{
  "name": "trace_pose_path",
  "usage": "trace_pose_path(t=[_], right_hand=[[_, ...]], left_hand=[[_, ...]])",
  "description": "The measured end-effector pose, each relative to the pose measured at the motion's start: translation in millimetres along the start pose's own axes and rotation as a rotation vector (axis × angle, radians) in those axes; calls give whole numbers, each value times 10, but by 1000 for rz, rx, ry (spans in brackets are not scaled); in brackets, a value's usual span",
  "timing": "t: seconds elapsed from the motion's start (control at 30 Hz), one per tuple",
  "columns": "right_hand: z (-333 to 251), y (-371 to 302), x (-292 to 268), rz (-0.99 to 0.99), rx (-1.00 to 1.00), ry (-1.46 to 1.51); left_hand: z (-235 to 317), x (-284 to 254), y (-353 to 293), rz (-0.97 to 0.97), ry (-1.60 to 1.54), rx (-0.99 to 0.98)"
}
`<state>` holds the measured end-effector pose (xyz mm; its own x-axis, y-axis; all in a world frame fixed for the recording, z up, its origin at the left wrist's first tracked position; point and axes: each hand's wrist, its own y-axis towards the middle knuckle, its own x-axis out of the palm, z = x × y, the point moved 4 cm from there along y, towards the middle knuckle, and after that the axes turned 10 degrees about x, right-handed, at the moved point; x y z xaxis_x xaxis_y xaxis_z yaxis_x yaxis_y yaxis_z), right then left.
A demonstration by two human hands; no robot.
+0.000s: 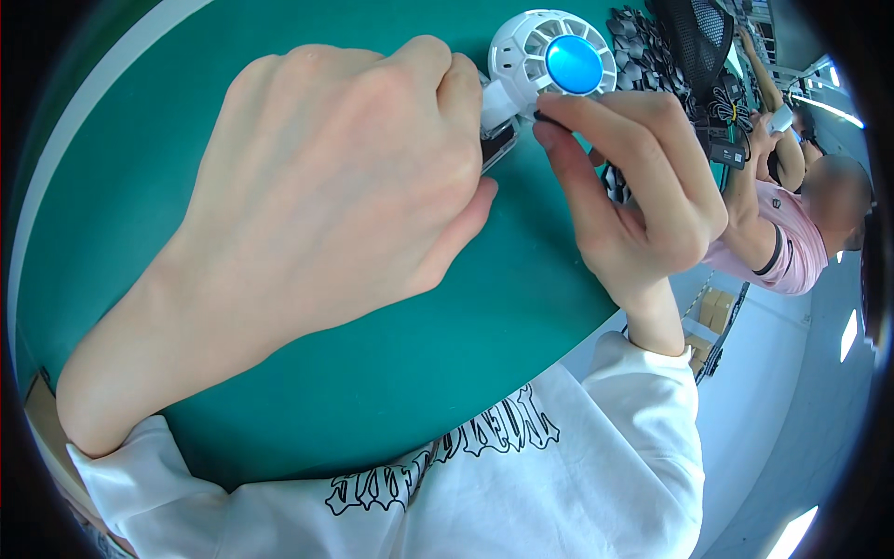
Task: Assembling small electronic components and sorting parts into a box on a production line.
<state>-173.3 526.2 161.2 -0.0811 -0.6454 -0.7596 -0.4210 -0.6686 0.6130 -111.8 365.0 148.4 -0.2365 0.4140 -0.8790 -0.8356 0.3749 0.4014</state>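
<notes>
A small white fan (507, 54) with a round slotted grille and a shiny blue disc (574, 65) at its centre is just beyond my hands, over the green table. My left hand (358, 158) is closed around its white lower part, with the back of the hand up and most of the fingers hidden. A dark, glossy section (499, 144) shows beside the left fingers. Close below the grille, my right hand (643, 172) is closed in a pinch between thumb and forefinger. A small black piece (549, 119) shows at those fingertips; its kind cannot be made out.
A pile of small black and grey parts (638, 47) lies right of the fan, next to a black mesh bag (694, 42). A tied cable (731, 110) and a black box (726, 152) are farther right. A person in a pink shirt (792, 233) sits beyond the green table (372, 391).
</notes>
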Motion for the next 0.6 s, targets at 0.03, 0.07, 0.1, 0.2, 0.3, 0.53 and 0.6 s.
trace_pose_path(t=[0.03, 0.07, 0.1, 0.2, 0.3, 0.53, 0.6], right_hand=[[-4, 13, -8, -6, 11, -17], [8, 35, -28, 0, 30, -30], [18, 51, -53, 6, 49, -44], [63, 180, -44, 44, 177, 11], [137, 169, 71, 5, 347, 89], [199, 363, -105, -251, 439, 153], [353, 319, -50, -258, 439, 267]], left_hand=[[10, -13, 9, 1, 1, 2], [32, -26, 9, 78, -28, -6], [42, -27, 8, 77, -28, -3], [-6, -40, 13, -4, -8, 7], [6, -12, 11, 93, -69, -2], [-203, 17, 331, 45, -299, 31], [-270, -23, 603, -200, -351, -1]])
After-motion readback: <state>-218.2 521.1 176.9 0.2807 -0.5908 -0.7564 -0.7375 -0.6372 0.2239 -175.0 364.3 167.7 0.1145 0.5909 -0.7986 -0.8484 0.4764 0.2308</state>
